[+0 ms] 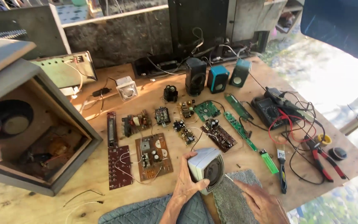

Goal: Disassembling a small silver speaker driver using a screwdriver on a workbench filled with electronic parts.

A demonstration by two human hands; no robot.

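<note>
Gripping left hand [186, 182] holds small grey speaker [206, 168], dark cone outward.

Both of the person's hands are bare, the left hand [186, 182] and the right hand [262, 203] showing no gloves, rings or watch, the wrists uncovered with no sleeve reaching them, and the knuckles and fingers look creased and weathered.
</note>
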